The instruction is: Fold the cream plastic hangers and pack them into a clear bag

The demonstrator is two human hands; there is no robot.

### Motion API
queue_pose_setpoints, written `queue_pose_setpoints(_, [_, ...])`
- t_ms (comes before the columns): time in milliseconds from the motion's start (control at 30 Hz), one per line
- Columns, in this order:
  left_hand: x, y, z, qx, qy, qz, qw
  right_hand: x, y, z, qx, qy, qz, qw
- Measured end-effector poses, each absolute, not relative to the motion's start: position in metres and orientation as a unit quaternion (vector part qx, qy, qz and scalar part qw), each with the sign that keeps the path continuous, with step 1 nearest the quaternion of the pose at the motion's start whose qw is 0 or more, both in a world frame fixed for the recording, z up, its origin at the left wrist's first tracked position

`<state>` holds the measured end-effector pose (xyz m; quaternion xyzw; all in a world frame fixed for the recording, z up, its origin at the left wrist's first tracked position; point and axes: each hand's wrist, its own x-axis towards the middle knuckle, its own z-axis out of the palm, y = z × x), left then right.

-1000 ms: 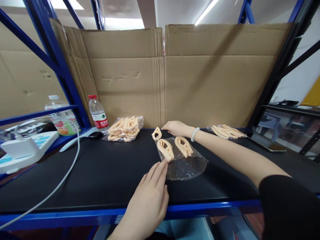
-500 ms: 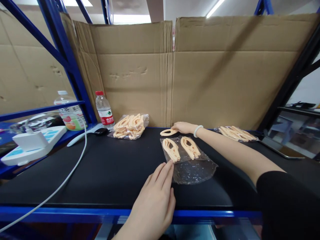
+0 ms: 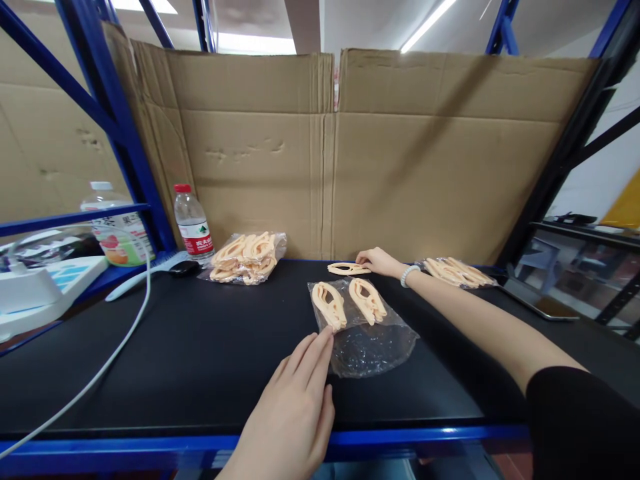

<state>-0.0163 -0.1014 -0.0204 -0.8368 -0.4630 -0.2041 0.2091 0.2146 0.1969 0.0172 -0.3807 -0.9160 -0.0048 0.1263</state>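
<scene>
A clear plastic bag (image 3: 373, 340) lies on the black shelf top (image 3: 200, 347) with two peach plastic clips (image 3: 350, 303) on its far end. My left hand (image 3: 295, 407) lies flat, fingers stretched out, its fingertips at the bag's near left corner beside one clip. My right hand (image 3: 380, 262) reaches to the back of the shelf, fingers touching a third peach clip (image 3: 346, 269) that lies flat on the black surface beyond the bag. A white bead bracelet sits on that wrist.
A filled bag of clips (image 3: 247, 257) lies at the back left, another filled bag (image 3: 457, 272) at the back right. A water bottle (image 3: 193, 223), a white cable (image 3: 115, 353), a power strip (image 3: 35, 297) and cardboard walls (image 3: 325, 160) surround the shelf.
My right hand laid the loose clip flat on the shelf and slid it a little to the right. My left hand stayed at the bag's corner.
</scene>
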Motion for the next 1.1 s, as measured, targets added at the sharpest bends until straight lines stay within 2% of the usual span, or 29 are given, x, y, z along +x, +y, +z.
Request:
queue_pose_setpoints(167, [-0.017,-0.101,-0.02,-0.839,-0.459,-0.207,0.207,0.221,0.179,0.016,-0.344,-0.928,-0.045,0.138])
queue_pose_setpoints(533, [-0.016,-0.1,-0.021,-0.838,-0.463,-0.233,0.17,0.282,0.1,0.008,-0.288,-0.948,-0.087,0.103])
queue_pose_setpoints(1100, [-0.02,-0.106,-0.021,-0.836,-0.459,-0.281,0.113,0.347,-0.044,-0.01,-0.423,-0.885,-0.098,0.168])
